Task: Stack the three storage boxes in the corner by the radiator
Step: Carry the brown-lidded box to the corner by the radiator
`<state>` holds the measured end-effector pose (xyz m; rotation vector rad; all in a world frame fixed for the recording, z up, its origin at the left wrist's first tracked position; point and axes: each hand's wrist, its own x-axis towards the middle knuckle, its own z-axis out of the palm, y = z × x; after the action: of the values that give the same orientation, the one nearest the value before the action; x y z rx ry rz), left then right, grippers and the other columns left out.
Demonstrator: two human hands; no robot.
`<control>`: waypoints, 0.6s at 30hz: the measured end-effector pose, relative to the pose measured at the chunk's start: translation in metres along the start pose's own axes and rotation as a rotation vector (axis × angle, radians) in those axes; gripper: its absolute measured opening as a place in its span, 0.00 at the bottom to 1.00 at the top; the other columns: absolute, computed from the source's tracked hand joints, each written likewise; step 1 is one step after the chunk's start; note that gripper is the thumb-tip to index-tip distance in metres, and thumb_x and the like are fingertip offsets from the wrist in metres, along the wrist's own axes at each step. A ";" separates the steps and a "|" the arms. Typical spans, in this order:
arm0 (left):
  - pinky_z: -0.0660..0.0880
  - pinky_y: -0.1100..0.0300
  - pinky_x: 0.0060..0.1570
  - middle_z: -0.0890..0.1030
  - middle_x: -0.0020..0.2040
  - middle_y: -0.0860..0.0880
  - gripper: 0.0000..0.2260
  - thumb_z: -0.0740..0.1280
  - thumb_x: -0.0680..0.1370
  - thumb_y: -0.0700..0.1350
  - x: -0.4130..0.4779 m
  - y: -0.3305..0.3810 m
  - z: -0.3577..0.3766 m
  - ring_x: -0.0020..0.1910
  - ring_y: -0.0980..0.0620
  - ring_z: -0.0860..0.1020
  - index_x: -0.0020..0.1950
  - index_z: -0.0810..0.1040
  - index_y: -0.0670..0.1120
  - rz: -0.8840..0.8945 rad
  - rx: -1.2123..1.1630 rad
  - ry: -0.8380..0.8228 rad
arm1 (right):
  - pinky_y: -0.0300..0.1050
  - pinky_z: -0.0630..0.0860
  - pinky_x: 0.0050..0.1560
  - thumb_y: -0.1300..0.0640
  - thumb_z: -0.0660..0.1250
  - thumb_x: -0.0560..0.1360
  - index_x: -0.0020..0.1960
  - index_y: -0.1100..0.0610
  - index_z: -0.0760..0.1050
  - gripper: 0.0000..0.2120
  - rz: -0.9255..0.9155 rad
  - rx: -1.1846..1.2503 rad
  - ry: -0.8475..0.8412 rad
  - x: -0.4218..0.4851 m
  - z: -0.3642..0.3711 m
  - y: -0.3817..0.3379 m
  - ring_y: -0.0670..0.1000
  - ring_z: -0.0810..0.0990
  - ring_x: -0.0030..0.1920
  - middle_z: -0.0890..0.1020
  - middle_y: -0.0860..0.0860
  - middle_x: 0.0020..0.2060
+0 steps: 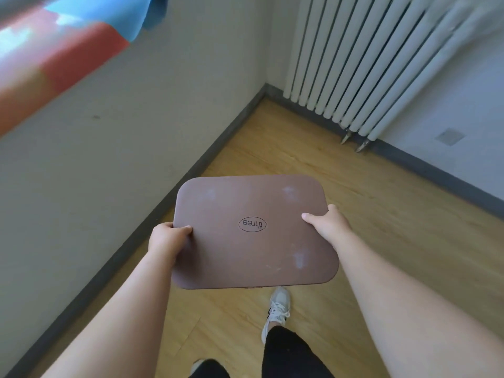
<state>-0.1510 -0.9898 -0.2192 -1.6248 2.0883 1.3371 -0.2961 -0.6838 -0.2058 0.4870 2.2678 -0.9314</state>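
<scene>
I hold one brown storage box (253, 249) in front of me above the wooden floor; only its flat rounded lid with an oval "three" logo shows. My left hand (167, 237) grips its left edge, thumb on top. My right hand (326, 223) grips its right edge, thumb on the lid. The white radiator (362, 64) hangs on the far wall at the upper right, and the corner (266, 87) lies just left of it. No other storage box is in view.
A beige wall with a grey skirting board (174, 186) runs along my left. A coloured cloth (62, 36) hangs at the upper left. My white sneaker (276, 309) and black trouser legs show below the box.
</scene>
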 end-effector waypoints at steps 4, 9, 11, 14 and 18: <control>0.72 0.54 0.47 0.78 0.41 0.50 0.13 0.71 0.73 0.47 0.010 0.046 0.039 0.46 0.44 0.77 0.56 0.80 0.45 -0.019 -0.047 0.003 | 0.54 0.75 0.60 0.45 0.71 0.72 0.67 0.56 0.67 0.29 -0.021 -0.042 -0.002 0.050 -0.043 -0.029 0.59 0.78 0.59 0.77 0.54 0.62; 0.73 0.53 0.50 0.79 0.46 0.47 0.15 0.70 0.73 0.47 0.029 0.099 0.082 0.47 0.43 0.77 0.59 0.79 0.45 -0.031 -0.030 0.001 | 0.53 0.76 0.58 0.45 0.71 0.71 0.66 0.55 0.68 0.28 -0.023 -0.058 0.012 0.106 -0.082 -0.061 0.59 0.78 0.57 0.78 0.53 0.60; 0.73 0.53 0.49 0.79 0.45 0.47 0.15 0.70 0.73 0.47 0.038 0.116 0.093 0.47 0.43 0.77 0.58 0.79 0.45 -0.034 -0.027 -0.001 | 0.53 0.75 0.58 0.45 0.71 0.71 0.67 0.55 0.67 0.29 -0.027 -0.062 0.010 0.124 -0.091 -0.072 0.59 0.78 0.58 0.78 0.53 0.61; 0.75 0.51 0.51 0.79 0.44 0.47 0.14 0.71 0.72 0.47 0.057 0.143 0.109 0.47 0.42 0.78 0.56 0.80 0.44 -0.040 -0.024 -0.012 | 0.54 0.75 0.60 0.46 0.72 0.71 0.68 0.55 0.66 0.31 -0.031 -0.067 -0.005 0.154 -0.105 -0.091 0.59 0.78 0.59 0.77 0.53 0.62; 0.75 0.51 0.51 0.78 0.42 0.48 0.16 0.72 0.72 0.46 0.089 0.182 0.126 0.46 0.42 0.78 0.58 0.79 0.43 -0.053 -0.053 -0.032 | 0.57 0.75 0.61 0.49 0.73 0.70 0.68 0.55 0.66 0.31 -0.010 -0.060 -0.024 0.196 -0.118 -0.124 0.60 0.78 0.58 0.77 0.54 0.62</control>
<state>-0.3853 -0.9597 -0.2500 -1.6553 1.9943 1.4030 -0.5553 -0.6640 -0.2120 0.4364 2.2711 -0.8671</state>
